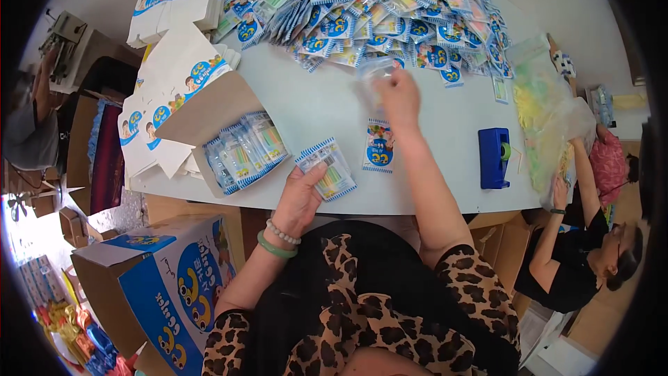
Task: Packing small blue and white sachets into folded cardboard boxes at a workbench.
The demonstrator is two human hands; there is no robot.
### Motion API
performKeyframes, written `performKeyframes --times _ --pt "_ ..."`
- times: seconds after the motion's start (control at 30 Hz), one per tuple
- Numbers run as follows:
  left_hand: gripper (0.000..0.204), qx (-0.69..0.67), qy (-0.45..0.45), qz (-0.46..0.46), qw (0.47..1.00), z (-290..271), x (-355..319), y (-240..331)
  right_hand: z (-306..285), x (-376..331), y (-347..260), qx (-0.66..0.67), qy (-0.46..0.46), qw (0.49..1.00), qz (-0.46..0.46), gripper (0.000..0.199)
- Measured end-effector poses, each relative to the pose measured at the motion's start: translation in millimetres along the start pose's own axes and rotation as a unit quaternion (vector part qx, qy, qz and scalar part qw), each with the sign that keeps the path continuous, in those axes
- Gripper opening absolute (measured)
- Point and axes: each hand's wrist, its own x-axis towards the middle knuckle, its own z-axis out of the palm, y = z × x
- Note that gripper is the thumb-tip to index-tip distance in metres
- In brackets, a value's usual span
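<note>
My left hand, with bead and jade-green bracelets at the wrist, is closed on a small clear-and-blue packet with coloured sticks inside. Whether more packets lie beneath it I cannot tell. Further forward, my right hand is closed and somewhat blurred, with a smeared clear packet at its fingers. A single blue-fronted packet lies flat on the table between my hands. Left of my left hand, an open white carton lies tilted, holding a row of similar packets.
A big heap of packets covers the far table. Flattened cartons are stacked at left. A blue tape dispenser and a clear plastic bag are at right, near a co-worker. A large printed box stands below left.
</note>
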Motion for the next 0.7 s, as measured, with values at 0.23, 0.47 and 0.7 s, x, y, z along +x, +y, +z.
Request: performKeyframes --times 0.23,0.47,0.7 --pt "0.032 0.028 -0.001 0.000 1.000 0 -1 0 25 59 32 -0.180 0.225 0.957 0.040 0.039" --pt "0.034 0.016 0.005 0.012 1.000 6 -1 1 -21 -11 24 0.279 0.029 0.960 0.013 0.039" --pt "0.038 -0.054 -0.078 0.003 0.995 29 0 -1 28 -106 12 0.210 -0.103 0.969 -0.079 0.051"
